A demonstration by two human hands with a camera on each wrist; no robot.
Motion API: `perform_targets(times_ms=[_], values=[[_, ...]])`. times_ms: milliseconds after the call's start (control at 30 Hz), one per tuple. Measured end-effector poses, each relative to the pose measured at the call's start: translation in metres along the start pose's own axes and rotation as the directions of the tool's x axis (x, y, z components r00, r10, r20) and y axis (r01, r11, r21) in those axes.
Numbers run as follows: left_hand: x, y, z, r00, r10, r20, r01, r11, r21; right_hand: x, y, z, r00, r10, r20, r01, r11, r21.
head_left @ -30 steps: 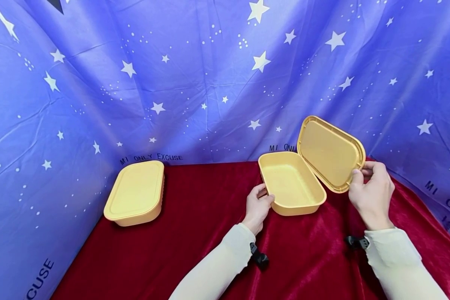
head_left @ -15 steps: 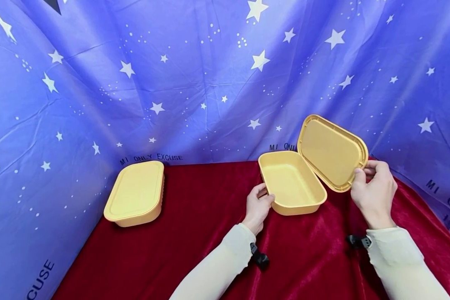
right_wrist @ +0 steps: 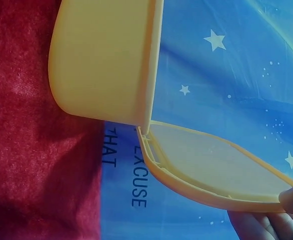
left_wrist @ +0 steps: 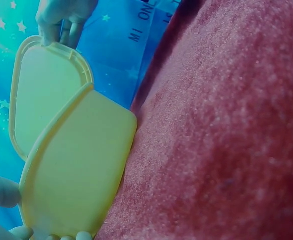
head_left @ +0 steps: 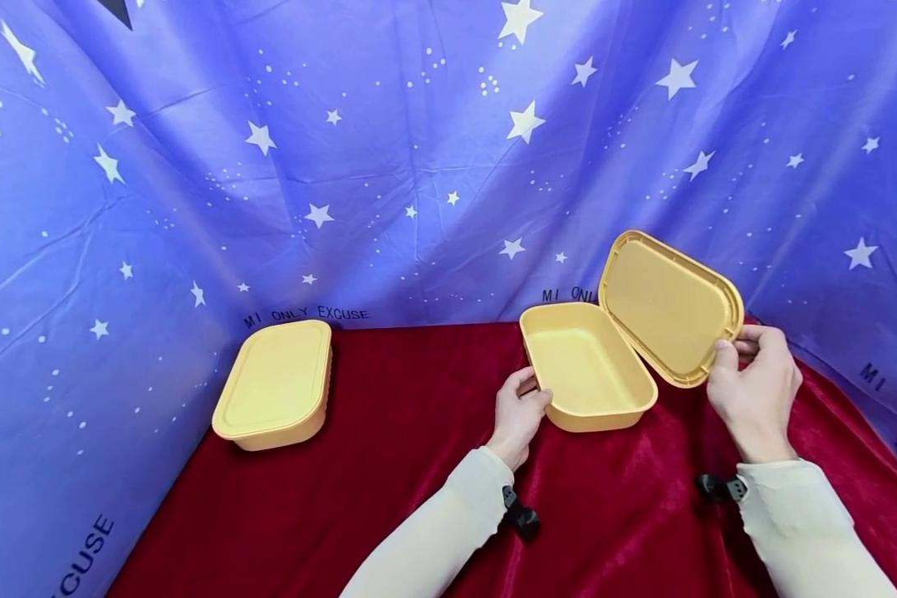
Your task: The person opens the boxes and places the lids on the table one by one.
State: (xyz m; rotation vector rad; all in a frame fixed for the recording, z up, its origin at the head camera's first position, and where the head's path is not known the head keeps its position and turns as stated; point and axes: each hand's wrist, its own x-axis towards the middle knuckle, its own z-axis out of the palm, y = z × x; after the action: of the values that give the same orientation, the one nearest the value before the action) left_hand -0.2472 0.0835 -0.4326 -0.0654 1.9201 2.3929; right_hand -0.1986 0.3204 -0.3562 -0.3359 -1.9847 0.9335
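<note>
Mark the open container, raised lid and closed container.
open container [head_left: 585, 365]: head view, on its bare inside floor
raised lid [head_left: 670, 309]: head view, on its inner face
closed container [head_left: 275, 378]: head view, on its top face

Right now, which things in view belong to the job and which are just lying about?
In the job:
- open yellow box, its edge in the left grip
- yellow lid, tilted up beside it, in the right grip

Apparently just there:
- closed yellow box, untouched
- red cloth, under both boxes
- starry backdrop
</note>
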Motion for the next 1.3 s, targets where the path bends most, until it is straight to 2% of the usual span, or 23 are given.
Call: perform_targets(times_ms=[1000,1300], values=[[0.001,-0.003,0.001,1.000,0.007,-0.007,-0.007,1.000,-0.015,-0.006,0.011,-0.005,0.998,0.046,-0.038,-0.045,0.999,0.023],[0.002,-0.003,0.001,1.000,0.007,-0.009,-0.007,1.000,-0.009,-0.007,0.016,-0.007,0.991,0.126,-0.046,-0.125,0.991,0.042]])
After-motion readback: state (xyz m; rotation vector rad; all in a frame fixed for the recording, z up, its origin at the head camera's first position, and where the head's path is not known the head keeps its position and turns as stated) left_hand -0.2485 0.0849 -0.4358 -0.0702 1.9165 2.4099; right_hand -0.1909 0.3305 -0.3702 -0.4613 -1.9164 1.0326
